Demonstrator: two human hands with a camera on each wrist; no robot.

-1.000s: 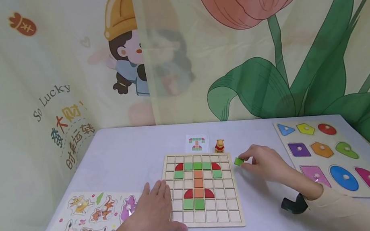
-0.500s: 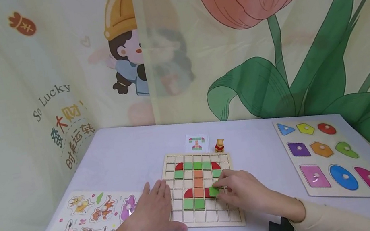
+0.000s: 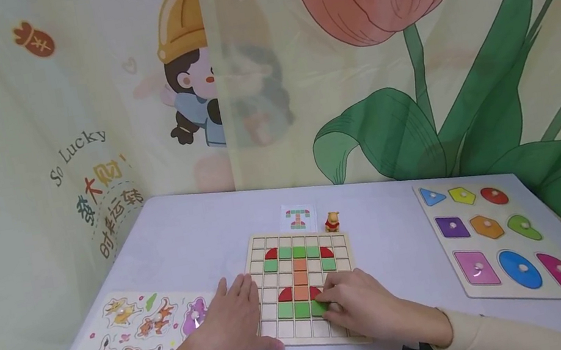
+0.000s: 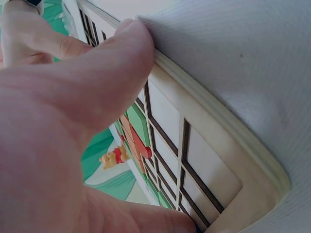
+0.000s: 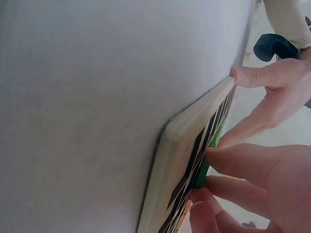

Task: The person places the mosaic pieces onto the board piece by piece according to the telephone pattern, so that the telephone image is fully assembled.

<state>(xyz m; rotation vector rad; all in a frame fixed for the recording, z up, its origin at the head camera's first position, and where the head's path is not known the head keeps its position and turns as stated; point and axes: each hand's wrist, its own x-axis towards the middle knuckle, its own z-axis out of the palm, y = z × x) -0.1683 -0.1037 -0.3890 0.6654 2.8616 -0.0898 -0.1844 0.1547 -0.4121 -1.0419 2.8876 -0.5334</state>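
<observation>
A wooden grid board (image 3: 319,339) lies on the table with red, green and orange tiles set in it. My right hand (image 3: 366,303) is over its right half, thumb and fingertips pinching a green square tile (image 5: 202,172) at a cell in the lower row. In the head view this tile is in line with two green square tiles (image 3: 294,310) to its left, just below a red quarter-round tile (image 3: 315,293) that the fingers partly cover. My left hand (image 3: 222,327) rests along the board's left edge, fingers straight, thumb at the near left corner.
A pattern card (image 3: 299,218) and a small bear figure (image 3: 332,222) stand behind the board. An animal puzzle (image 3: 139,328) lies at left, partly under the left arm. A shape puzzle with knobs (image 3: 465,231) lies at right.
My right hand has carried the green tile from beside the board's right edge leftward and nearer, down to the lower row of cells. The left hand has stayed in place.
</observation>
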